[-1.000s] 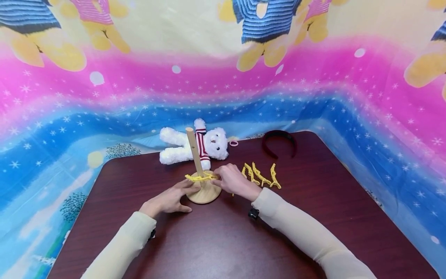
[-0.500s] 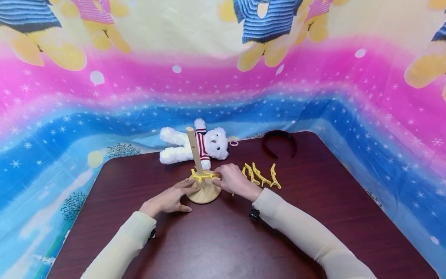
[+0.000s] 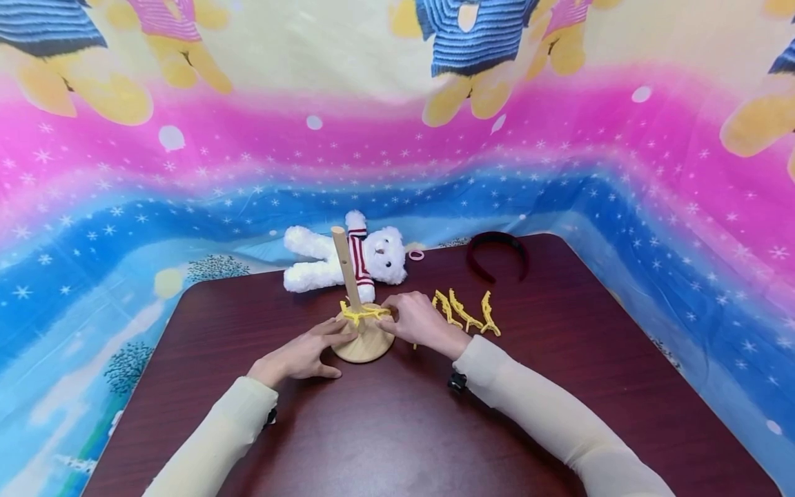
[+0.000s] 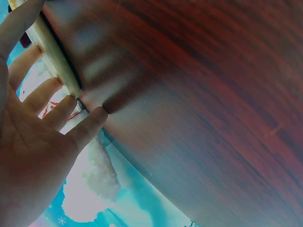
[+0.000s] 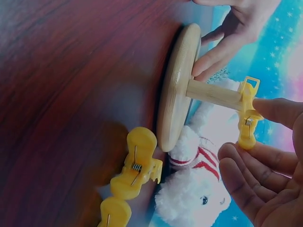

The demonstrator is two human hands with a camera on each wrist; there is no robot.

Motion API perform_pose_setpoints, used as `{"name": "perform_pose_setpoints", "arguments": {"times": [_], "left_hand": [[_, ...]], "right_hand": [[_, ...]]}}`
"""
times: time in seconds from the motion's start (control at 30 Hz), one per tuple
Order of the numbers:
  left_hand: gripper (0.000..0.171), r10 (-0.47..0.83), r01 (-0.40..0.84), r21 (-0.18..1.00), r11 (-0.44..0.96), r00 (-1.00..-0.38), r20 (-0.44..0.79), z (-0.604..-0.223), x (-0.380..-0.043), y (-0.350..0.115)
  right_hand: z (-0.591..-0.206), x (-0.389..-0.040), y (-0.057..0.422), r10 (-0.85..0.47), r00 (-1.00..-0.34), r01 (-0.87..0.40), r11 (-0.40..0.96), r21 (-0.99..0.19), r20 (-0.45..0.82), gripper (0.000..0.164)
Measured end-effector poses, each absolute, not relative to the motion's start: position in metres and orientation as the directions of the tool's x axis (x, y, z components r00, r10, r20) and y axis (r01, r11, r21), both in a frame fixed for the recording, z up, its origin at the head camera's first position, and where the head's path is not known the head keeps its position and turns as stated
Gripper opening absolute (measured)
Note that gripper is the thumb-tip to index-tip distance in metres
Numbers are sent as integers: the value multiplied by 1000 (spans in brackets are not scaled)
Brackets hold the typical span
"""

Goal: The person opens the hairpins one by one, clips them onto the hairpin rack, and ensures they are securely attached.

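Observation:
A round wooden base [image 3: 368, 351] with an upright post [image 3: 345, 268] stands in the middle of the table. My left hand [image 3: 301, 353] rests on the base's left side, fingers fairly straight; in the left wrist view its fingertips touch the wooden rim [image 4: 59, 66]. My right hand [image 3: 422, 321] pinches a yellow hair clip [image 5: 247, 127] by its handle end, between thumb and fingers. The clip's toothed arms are spread apart at the lower post, seemingly one on each side. Several more yellow hair clips [image 3: 462, 310] lie right of the base, partly hidden by the right hand.
Behind the post a white teddy bear [image 3: 385, 255] in a striped sweater lies on its back. A small pink ring [image 3: 416, 255] is near its head. Farther right lies a dark red headband [image 3: 475, 266]. A patterned cloth hangs round the table's back and sides.
The clip's arms, close together left of the post a second ago, have spread apart around half a second ago and stay so. Both hands keep nearly the same place.

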State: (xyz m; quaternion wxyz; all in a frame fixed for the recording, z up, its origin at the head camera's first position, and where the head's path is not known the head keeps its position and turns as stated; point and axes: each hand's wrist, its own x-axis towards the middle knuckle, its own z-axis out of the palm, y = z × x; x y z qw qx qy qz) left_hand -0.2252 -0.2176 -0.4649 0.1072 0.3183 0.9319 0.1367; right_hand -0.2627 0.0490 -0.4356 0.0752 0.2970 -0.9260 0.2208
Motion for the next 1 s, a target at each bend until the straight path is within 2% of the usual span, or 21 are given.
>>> {"name": "perform_pose_setpoints", "arguments": {"times": [0.2, 0.37, 1.0], "left_hand": [[78, 629, 574, 319, 754, -770, -103, -465, -225, -218], [78, 627, 572, 319, 756, -772, -101, -465, -225, -218], [78, 610, 549, 326, 770, -783, -124, -465, -226, -218]], "right_hand": [[-435, -262, 59, -507, -825, -565, 751, -343, 250, 36], [-432, -258, 73, -479, -846, -533, 758, -376, 233, 40], [-433, -251, 139, -369, -909, -417, 801, -430, 195, 38]]}}
